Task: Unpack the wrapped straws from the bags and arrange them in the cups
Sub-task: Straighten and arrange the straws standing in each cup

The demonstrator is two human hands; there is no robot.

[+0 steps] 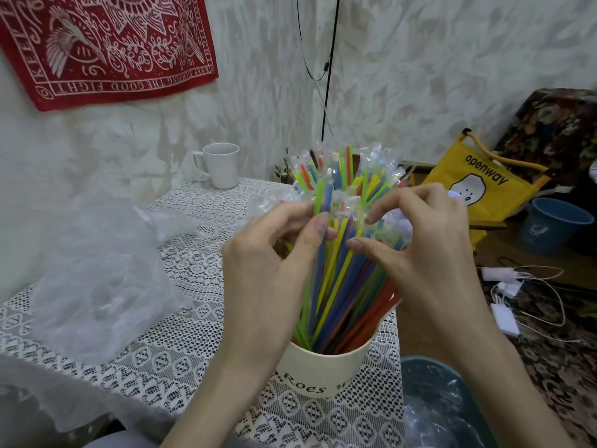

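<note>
While the wrapped straws [342, 253] stand bunched in the cream cup [323, 370] at the near edge of the tabletop [181, 334], I have both hands in among them. My left hand [268, 270] pinches a few straws between thumb and forefinger, about halfway up the bundle. My right hand [423, 250] is curled around the other side of the bunch, fingers hooked over the clear wrapper ends and thumb pressed against the stems — so both hands are closed on straws, not spread wide. The straws are green, blue, yellow, red and orange, each in a clear sleeve, and they fan out toward the wall above my fingers. The cup carries dark lettering on its side, partly hidden by my left wrist.

A white lace cloth covers the tabletop. To my left lies a crumpled clear plastic bag [106, 270], well apart from the cup. At the far side of the tabletop stands a white mug [221, 164] with its handle to the left; I cannot see inside it.

Off to the right, below tabletop level, are a yellow tote bag [484, 192], a blue bucket [552, 224] and some white chargers with cables [504, 305] on a patterned rug. A red printed cloth [106, 46] hangs on the wall — upper left.
</note>
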